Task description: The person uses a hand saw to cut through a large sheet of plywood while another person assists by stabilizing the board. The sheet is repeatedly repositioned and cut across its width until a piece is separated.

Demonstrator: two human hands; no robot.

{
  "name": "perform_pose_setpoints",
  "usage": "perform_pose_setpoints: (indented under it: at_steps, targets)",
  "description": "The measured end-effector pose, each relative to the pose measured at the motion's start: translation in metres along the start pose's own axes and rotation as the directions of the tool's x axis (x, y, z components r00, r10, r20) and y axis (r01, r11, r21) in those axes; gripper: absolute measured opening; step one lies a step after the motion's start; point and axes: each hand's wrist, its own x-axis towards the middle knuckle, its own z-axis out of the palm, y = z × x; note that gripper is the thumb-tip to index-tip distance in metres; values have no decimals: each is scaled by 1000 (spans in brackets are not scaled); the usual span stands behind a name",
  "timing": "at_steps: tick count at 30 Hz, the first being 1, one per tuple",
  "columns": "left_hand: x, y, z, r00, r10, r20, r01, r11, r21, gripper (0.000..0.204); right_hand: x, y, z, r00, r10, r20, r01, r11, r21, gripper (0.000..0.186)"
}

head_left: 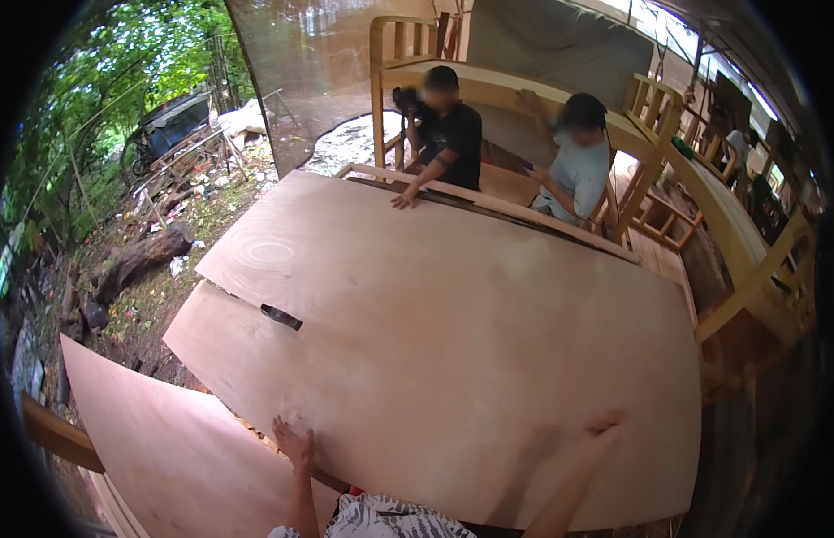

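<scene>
A broad sheet of pale plywood (453, 341) lies in front of me. My left hand (294, 442) rests near its left front edge, fingers spread, holding nothing. My right hand (603, 429) reaches onto the right part of the sheet; it nearly matches the wood in colour and its fingers are not distinct. A short dark metal piece (281, 316), shaped like a hammer head, lies on the plywood toward the left, in line with a dark slit running in from the edge. Another plywood sheet (175, 430) sits lower at the left front.
Across the sheet, a person in black (453, 143) lays one hand on its far edge and raises a dark object. Beside them is a person in light grey (578, 170). Wooden bed frames (515, 90) stand behind. Leftward are a log (143, 260) and littered ground (211, 188).
</scene>
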Motion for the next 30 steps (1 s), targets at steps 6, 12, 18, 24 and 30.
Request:
perform_pose_setpoints:
  at_steps: [6,12,18,24,30]
  targets:
    - [2,47,-7,926,-215,309,134,955,264,119,-66,50,13,677,678,287,-719,693,61,35]
    - [8,29,2,909,-223,351,171,970,173,124,47,-32,-22,983,39,178,-63,990,129,35]
    - [13,20,8,922,-214,322,164,971,175,125,-44,-9,0,854,520,-26,-513,831,-216,37]
    - [9,25,-1,919,-190,345,139,976,167,121,-31,-2,-38,872,481,92,-477,877,-60,36]
    - [8,24,-1,922,-181,342,139,980,145,124,-67,34,-41,756,650,78,-639,758,-128,34]
